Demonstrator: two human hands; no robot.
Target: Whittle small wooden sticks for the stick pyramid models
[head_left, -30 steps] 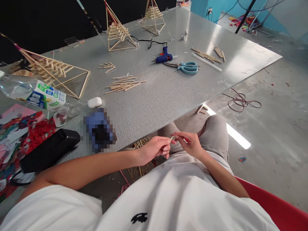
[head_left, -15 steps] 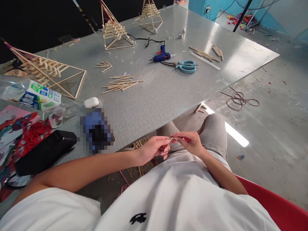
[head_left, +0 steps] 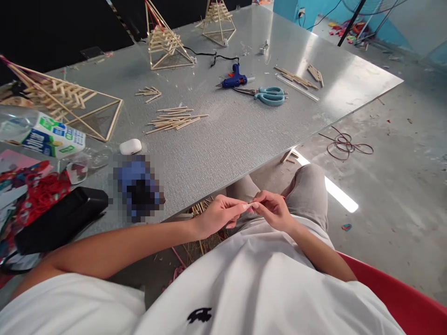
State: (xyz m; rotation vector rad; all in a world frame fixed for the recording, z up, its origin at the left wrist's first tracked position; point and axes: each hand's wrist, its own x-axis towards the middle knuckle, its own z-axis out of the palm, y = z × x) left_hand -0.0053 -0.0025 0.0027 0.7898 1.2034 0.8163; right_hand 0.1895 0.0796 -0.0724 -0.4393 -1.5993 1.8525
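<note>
Over my lap, the fingertips of my left hand [head_left: 223,215] and my right hand [head_left: 274,210] meet. Both pinch a short, thin, pale wooden stick [head_left: 251,204], mostly covered by the fingers. A bit of something red shows at the edge of my right hand, too small to make out. On the table beyond lies a loose pile of thin wooden sticks [head_left: 178,119], with a smaller group of shorter sticks [head_left: 149,93] behind it. Scissors with light blue handles [head_left: 270,96] lie beside a blue glue gun [head_left: 234,77].
Stick pyramids [head_left: 165,44] stand along the back and left of the grey table [head_left: 223,149]. At the left are a plastic bottle [head_left: 52,135], a black case [head_left: 63,218], a white earbud case [head_left: 130,146] and a blurred-out blue object [head_left: 139,186]. More sticks [head_left: 296,77] lie at the right.
My hands stay together; the right fingers have shifted slightly around the stick, and less red shows by the right palm. The view has moved a little.
</note>
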